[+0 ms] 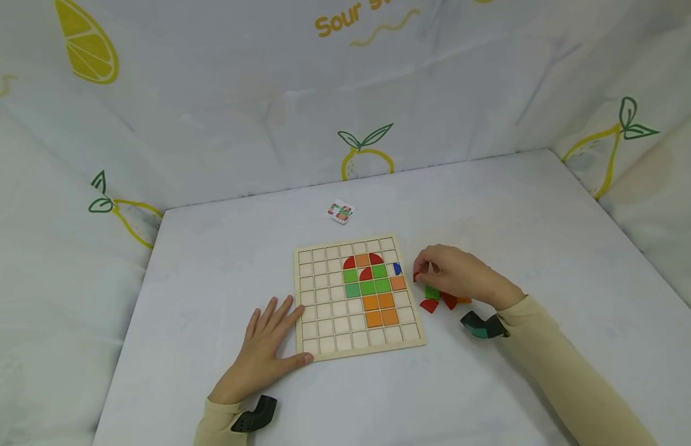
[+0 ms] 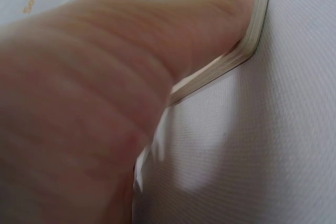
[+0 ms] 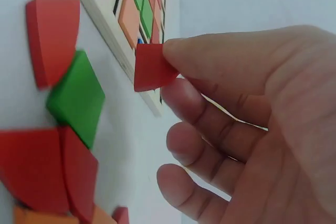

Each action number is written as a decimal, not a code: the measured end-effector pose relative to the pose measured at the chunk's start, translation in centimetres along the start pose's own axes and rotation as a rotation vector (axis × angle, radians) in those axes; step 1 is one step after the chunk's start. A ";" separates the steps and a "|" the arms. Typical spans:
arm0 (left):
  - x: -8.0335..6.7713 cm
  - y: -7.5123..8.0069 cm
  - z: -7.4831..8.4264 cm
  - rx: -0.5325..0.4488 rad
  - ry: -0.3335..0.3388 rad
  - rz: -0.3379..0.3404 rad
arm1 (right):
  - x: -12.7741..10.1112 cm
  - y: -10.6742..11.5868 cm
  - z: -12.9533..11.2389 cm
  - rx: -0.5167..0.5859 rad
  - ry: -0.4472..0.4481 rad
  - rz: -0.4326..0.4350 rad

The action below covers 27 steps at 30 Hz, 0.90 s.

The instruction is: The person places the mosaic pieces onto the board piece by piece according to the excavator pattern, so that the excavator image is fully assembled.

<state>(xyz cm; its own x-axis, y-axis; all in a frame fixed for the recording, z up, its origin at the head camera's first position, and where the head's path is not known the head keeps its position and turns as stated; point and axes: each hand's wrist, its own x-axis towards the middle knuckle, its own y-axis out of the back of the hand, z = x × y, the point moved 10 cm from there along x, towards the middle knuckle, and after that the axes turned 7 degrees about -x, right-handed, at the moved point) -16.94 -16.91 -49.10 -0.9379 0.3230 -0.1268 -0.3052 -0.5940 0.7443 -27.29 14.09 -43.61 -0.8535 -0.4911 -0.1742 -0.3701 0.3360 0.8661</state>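
A wooden grid board lies on the white table, partly filled with red, orange, green and blue tiles. My left hand rests flat beside its left edge, fingers straight, the thumb pressed against the board's front corner. My right hand hovers just right of the board and pinches a small red tile between thumb and forefinger. Under that hand lies a loose pile: a green square, red quarter-round pieces and orange pieces.
A small pattern card lies on the table behind the board. Fabric walls printed with lemons and pears enclose the table at the back and on both sides.
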 end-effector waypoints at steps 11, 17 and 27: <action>0.0 -0.1 -0.2 0.006 0.003 -0.003 | 0.1 -2.7 -1.7 0.197 0.043 -0.115; 0.0 -0.1 -0.2 -0.001 0.002 -0.001 | 0.4 -3.6 -2.4 0.131 0.073 -0.120; 0.0 -0.2 -0.3 0.005 0.012 -0.007 | 0.6 -3.8 -2.7 -0.017 0.018 -0.081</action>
<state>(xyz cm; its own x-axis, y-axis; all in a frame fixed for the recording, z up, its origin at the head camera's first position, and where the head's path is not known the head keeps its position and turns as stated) -16.92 -17.01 -49.43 -0.9376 0.3182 -0.1402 -0.3112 -0.5881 0.7465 -25.37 10.36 -45.77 -0.8142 -0.5305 -0.2360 -0.4315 0.2809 0.8573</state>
